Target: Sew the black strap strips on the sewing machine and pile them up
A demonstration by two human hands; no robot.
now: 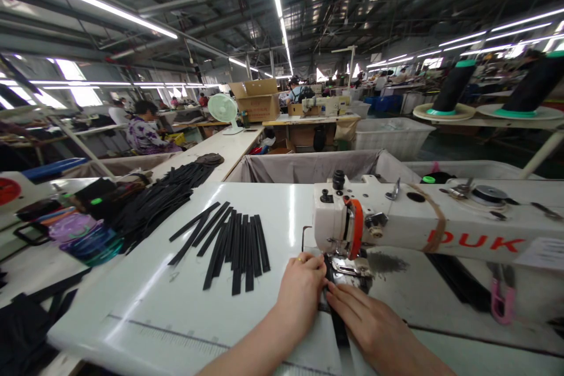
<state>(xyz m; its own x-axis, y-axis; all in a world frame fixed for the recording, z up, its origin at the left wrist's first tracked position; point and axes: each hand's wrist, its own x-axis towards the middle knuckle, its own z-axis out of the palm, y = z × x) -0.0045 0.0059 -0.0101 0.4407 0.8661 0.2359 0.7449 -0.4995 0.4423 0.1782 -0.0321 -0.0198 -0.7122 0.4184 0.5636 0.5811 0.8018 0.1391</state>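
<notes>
My left hand (302, 285) and my right hand (365, 320) sit close together in front of the presser foot (348, 267) of a white industrial sewing machine (418, 229). Both hands press on a black fabric strip (338, 329), which runs toward the foot. The left fingers curl over its edge, and the right fingers lie flat across it. The needle area is partly hidden by my fingers. Left of my hands, several cut black strips (233, 247) lie side by side on the white table (132, 299).
A larger heap of black strips (163, 200) and colourful folded material (83, 241) lie further left. Pink snips (500, 302) hang right of the machine. Thread cones (453, 88) stand at upper right. A grey fabric-lined bin (304, 167) lies behind the table. A co-worker (147, 132) sits beyond.
</notes>
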